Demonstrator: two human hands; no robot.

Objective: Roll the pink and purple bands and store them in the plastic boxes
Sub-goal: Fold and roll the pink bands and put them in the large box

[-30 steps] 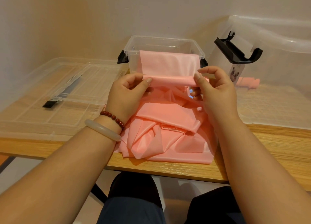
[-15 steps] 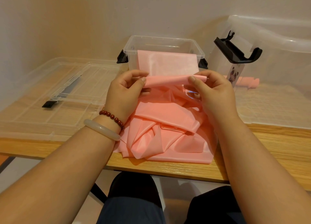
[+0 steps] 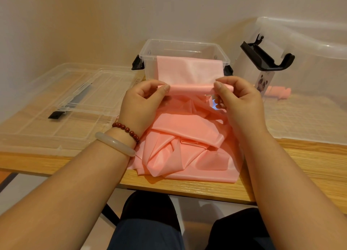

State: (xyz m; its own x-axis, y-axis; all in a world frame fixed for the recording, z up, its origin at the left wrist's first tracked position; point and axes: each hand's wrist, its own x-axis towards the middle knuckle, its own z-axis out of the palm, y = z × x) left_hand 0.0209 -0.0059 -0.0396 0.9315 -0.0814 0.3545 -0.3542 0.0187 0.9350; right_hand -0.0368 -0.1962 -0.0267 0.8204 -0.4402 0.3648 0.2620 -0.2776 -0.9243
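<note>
**Pink roll held crosswise, box straight ahead**

Both hands pinch the ends of a thin roll formed in the pink band. The left hand has thumb and forefinger closed on the roll's left end. The right hand closes the same way on the right end, with its lower fingers curled beneath. Each grip is holding the band, so neither hand is free.

The roll's long axis runs left to right, parallel to the near edge of the desk. It is also parallel to the near wall of the small plastic box, which stands just beyond the knuckles. From the roll a flat stretch of band climbs away from the person and drapes over that box's near rim. The rest lies the other way, in a loose, creased heap on the desk between the wrists.

Both hands are equally close to the roll, so the turning looks like shared work. The right hand is nearer the large plastic box, where a rolled pink piece shows through the clear wall.

The place where the heap joins the roll is hidden under the hands. The draped stretch probably feeds the roll, but this cannot be settled from this view. The large plastic box is cut off at the frame's right edge. A clear lid lies to the left, and no purple band is visible.
</note>
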